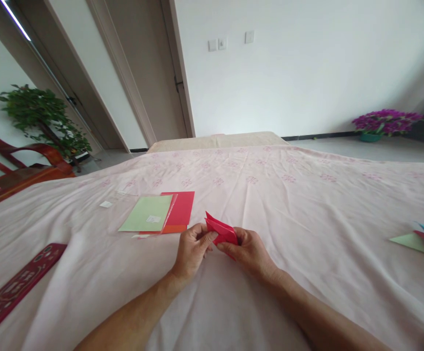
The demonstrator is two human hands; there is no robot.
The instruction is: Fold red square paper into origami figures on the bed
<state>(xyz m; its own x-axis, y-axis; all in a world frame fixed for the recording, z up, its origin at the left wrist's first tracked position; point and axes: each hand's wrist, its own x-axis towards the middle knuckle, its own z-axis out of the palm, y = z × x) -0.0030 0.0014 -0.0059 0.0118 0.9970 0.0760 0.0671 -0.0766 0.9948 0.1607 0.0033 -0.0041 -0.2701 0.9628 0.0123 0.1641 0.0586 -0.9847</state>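
Near the centre of the frame, the left hand (193, 249) and the right hand (251, 252) both grip a folded red paper (223, 231) between thumb and fingers, above a pale pink cloth (212, 307). Left of centre, a light green sheet (146, 208) partly overlaps a red sheet (183, 207). Coloured paper pieces (413, 242) lie at the right edge; a dark red patterned strip (22, 288) lies lower left.

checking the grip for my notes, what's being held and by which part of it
A folded red paper: the left hand pinches its left side, the right hand its right side.
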